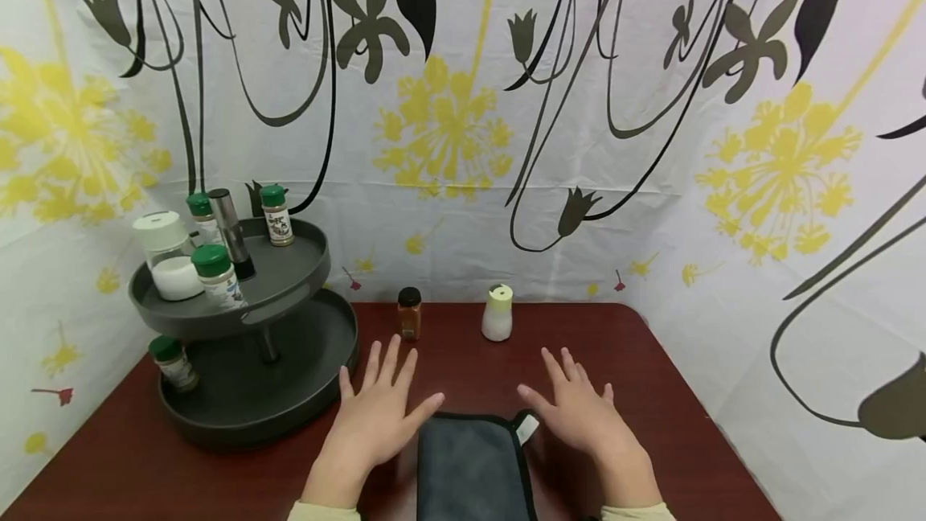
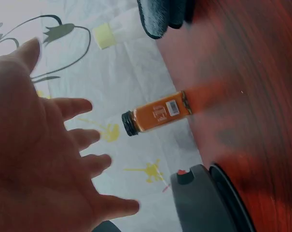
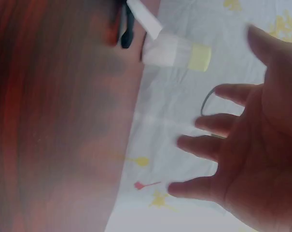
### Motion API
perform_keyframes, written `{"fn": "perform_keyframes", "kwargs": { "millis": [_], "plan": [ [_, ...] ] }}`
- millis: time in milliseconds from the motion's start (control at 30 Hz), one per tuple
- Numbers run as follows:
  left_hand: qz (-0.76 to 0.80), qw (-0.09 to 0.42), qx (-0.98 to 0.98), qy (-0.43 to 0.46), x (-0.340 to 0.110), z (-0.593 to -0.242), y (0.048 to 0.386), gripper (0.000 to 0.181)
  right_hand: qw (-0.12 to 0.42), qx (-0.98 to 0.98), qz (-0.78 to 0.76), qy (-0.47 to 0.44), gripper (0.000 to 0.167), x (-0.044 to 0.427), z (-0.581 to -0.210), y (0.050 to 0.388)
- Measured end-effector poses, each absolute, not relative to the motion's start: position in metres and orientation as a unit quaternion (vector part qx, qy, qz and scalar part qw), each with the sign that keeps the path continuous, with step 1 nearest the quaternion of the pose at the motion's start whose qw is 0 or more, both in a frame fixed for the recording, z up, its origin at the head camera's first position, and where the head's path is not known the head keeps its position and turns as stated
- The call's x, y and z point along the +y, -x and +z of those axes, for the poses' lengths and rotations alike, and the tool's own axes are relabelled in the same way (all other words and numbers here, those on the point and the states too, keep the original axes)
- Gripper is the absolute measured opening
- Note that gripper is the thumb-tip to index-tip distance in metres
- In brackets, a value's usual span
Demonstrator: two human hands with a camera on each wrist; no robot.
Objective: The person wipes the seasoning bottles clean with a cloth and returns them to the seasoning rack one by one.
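Observation:
My left hand (image 1: 378, 415) is held with fingers spread and holds nothing. It hovers between the two-tier black turntable rack (image 1: 289, 404) and a folded dark grey cloth (image 1: 470, 469) with black edging. My right hand (image 1: 584, 415), also spread and holding nothing, is at the cloth's right, near its white tag (image 1: 527, 428). Beyond the hands stand a spice bottle (image 1: 409, 315) with orange-brown contents and a black cap, and a white shaker (image 1: 497, 313) with a pale yellow lid. In the left wrist view the spice bottle (image 2: 159, 113) appears past my fingertips.
On the rack's upper tier are green-capped spice jars (image 1: 278, 217), a white-lidded jar (image 1: 170, 256) of white contents and a slim metallic cylinder (image 1: 231, 233). Another green-capped jar (image 1: 174, 363) leans on the lower tier. A patterned curtain (image 1: 463, 248) hangs behind the reddish-brown table (image 1: 637, 376).

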State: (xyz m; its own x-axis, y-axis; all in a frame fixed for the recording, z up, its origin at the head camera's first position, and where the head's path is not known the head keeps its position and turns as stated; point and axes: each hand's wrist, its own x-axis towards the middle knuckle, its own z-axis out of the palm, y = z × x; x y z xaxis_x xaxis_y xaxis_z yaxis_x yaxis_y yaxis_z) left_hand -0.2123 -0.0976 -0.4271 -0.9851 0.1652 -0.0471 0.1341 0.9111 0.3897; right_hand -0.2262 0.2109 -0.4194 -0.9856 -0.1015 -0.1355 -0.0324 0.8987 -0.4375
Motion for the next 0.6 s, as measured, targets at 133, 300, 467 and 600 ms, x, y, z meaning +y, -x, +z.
{"fn": "perform_keyframes", "kwargs": {
  "millis": [133, 300, 467, 600],
  "plan": [
    [0.197, 0.085, 0.971, -0.104, -0.093, -0.424, 0.213, 0.084, 0.106, 0.966, -0.226, 0.064, 0.086, 0.202, -0.416, 0.224],
    [0.187, 0.146, 0.963, -0.126, -0.085, -0.428, 0.214, 0.074, 0.146, 0.961, -0.220, 0.078, 0.073, 0.188, -0.418, 0.221],
    [0.202, 0.187, 0.955, -0.114, -0.081, -0.434, 0.211, 0.075, 0.158, 0.964, -0.200, 0.081, 0.069, 0.178, -0.425, 0.216],
    [0.212, 0.199, 0.950, -0.111, -0.080, -0.438, 0.209, 0.076, 0.168, 0.964, -0.194, 0.074, 0.068, 0.175, -0.429, 0.211]
  ]
}}
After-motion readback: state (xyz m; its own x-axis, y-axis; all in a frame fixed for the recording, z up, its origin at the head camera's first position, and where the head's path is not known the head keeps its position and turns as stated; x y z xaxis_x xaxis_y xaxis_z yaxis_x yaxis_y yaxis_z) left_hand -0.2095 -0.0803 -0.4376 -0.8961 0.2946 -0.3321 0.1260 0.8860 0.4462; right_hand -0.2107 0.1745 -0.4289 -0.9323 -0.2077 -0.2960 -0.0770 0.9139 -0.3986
